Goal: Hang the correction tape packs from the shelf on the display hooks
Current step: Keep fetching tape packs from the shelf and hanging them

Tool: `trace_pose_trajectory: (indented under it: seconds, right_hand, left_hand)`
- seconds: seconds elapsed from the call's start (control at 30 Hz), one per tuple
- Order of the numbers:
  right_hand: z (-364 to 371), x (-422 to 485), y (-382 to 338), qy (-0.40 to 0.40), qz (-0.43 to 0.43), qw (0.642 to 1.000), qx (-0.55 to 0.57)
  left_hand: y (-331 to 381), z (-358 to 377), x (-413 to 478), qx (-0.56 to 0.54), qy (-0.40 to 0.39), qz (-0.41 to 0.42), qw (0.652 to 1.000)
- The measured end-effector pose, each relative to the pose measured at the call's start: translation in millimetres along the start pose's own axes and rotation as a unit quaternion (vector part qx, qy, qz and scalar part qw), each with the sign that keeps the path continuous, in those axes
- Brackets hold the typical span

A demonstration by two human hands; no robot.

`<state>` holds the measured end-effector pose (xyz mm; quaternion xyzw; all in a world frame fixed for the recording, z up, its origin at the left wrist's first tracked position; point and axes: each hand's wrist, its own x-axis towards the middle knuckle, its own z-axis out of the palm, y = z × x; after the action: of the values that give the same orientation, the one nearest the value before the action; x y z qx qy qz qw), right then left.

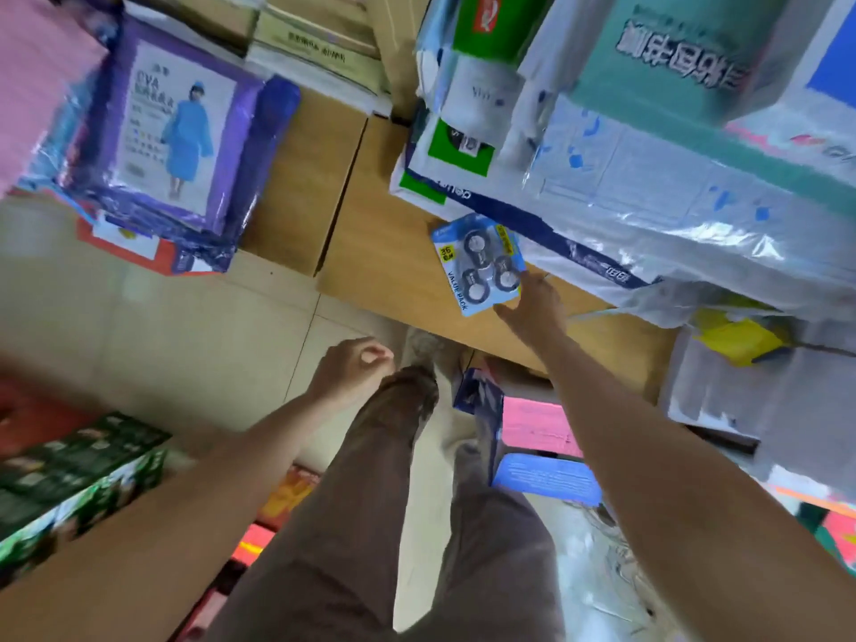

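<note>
One correction tape pack [477, 264] near shelf [384, 252] edge

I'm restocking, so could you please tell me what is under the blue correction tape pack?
The pack lies on the brown shelf; the right hand reaches its corner. Anything directly beneath it is covered.

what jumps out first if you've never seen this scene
The blue correction tape pack lies on the wooden shelf in the middle, with the right hand reaching to its lower corner; blur hides whether it grips yet. The left hand hangs curled, holding nothing, over the floor at lower centre. A big purple raincoat package fills the upper left.
</note>
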<state>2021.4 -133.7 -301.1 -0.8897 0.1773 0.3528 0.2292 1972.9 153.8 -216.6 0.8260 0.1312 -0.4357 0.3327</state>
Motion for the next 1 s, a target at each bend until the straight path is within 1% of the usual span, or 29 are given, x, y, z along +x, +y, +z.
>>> trace_pose_trajectory:
  seconds: [0.1,0.17,0.27,0.4,0.6,0.67,0.73,0.8,0.87,1.0]
  right_hand:
    - [25.2,27.2,-3.0,0.043,-0.020,0.998,-0.050]
    - [32.4,37.1,-4.4,0.075,-0.019,0.995,-0.065]
    - [34.6,44.3,-6.3,0.099,-0.019,0.992,-0.069]
    - [24.5,43.3,-11.4,0.076,-0.037,0.993,-0.086]
    - [15.3,8.1,-25.7,0.041,-0.021,0.992,-0.118]
    - [20.2,5.1,-20.6,0.052,-0.030,0.992,-0.113]
    - [30.0,11.1,-13.1,0.067,-0.043,0.990,-0.115]
    - [44.5,17.4,-4.6,0.056,-0.061,0.987,-0.139]
    - [60.8,21.3,3.6,0.051,-0.075,0.982,-0.165]
    - [79.6,26.3,12.8,0.098,-0.108,0.973,-0.178]
  left_hand:
    - [-18.9,3.4,5.0,-0.016,0.007,0.003,1.000]
    - [-32.3,2.9,5.4,-0.015,0.008,0.010,1.000]
    - [-47.8,-0.6,-1.4,-0.024,0.015,0.008,1.000]
    - [-54.3,-13.0,-14.2,-0.037,0.022,0.002,0.999]
    - [-45.8,-25.2,-32.9,-0.037,0.033,0.014,0.999]
    - [-39.8,-23.7,-41.0,-0.042,0.029,0.023,0.998]
    - [-38.4,-18.3,-45.2,-0.055,0.044,0.034,0.997]
    - [-43.8,-10.1,-49.0,-0.070,0.062,0.037,0.995]
    - [-54.6,0.7,-52.7,-0.073,0.062,0.036,0.995]
    - [-73.8,21.8,-67.1,-0.085,0.060,0.028,0.994]
